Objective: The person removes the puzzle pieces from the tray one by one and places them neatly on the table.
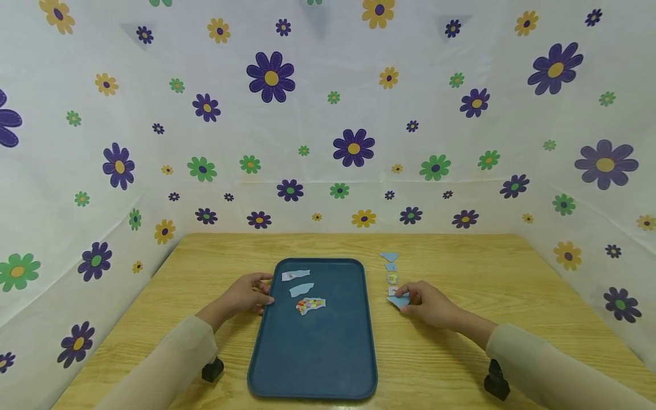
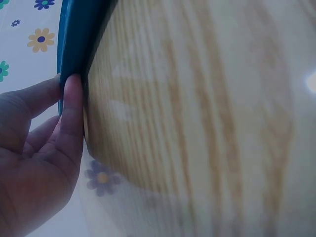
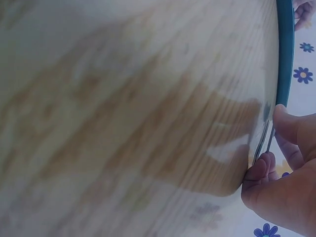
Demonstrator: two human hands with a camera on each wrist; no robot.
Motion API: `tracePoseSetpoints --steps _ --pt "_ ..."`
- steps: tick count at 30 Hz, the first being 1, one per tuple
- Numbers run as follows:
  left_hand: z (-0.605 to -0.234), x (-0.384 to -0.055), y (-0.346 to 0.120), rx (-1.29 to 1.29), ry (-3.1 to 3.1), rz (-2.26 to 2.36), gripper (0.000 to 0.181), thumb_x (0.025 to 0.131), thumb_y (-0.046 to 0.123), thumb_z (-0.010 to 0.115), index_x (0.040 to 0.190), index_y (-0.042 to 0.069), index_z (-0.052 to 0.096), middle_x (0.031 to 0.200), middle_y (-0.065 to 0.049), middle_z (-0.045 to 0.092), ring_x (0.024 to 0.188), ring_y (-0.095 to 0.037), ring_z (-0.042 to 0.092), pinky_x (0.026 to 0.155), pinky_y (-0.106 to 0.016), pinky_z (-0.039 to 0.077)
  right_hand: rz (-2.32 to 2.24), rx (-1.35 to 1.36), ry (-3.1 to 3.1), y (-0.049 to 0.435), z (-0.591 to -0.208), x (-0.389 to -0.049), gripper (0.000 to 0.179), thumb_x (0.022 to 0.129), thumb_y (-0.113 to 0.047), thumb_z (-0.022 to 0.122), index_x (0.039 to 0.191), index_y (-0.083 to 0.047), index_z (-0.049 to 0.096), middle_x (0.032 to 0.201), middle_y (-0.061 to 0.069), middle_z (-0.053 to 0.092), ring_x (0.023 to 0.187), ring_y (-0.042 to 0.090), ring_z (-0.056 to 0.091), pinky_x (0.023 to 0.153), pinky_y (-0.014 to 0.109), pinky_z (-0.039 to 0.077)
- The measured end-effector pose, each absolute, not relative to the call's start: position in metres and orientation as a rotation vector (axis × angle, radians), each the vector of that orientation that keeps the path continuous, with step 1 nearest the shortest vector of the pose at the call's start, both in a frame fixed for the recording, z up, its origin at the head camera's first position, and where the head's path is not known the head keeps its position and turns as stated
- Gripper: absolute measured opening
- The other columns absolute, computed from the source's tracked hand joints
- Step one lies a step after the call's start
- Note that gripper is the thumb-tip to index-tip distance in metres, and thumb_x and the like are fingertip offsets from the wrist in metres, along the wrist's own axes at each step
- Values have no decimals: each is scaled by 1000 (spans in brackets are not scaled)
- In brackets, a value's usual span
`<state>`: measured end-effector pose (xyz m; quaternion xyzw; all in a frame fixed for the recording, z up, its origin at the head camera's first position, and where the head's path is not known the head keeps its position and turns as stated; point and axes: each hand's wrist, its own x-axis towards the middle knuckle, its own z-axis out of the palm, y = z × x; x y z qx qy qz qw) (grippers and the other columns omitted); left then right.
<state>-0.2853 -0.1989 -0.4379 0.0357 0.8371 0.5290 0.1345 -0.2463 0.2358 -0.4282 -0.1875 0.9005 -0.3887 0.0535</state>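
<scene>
At the left rim of a dark blue tray (image 1: 320, 353), my left hand (image 1: 245, 294) grips the edge, thumb on one side and fingers on the other in the left wrist view. My right hand (image 1: 429, 304), right of the tray, pinches a flat light blue picture piece (image 1: 397, 301); the right wrist view shows its thin edge between thumb and fingers. Three irregular pieces lie in the tray's upper left: one light blue and white (image 1: 295, 275), one plain light blue (image 1: 301, 290), and one with many-coloured patches (image 1: 310, 306).
Beyond my right hand, a column of small pieces lies on the wooden table (image 1: 451, 256): a light blue triangle (image 1: 389, 257), a small blue piece (image 1: 391, 266), a yellow-green one (image 1: 392, 278) and a partly covered pale one (image 1: 392, 290). A flowered cloth (image 1: 318, 114) surrounds the table.
</scene>
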Motion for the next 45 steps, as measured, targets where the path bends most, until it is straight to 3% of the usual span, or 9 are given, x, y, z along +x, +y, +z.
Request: tracePoseSetpoints --steps 45 --pt "-431 -281 -198 115 2452 1489 61 86 -4 69 142 0 44 98 -14 53 72 -22 58 61 -34 56 -1126 -582 2768 235 -427 -243 23 83 -2 74 106 -3 69 93 7 55 75 19 46 67 32 42"
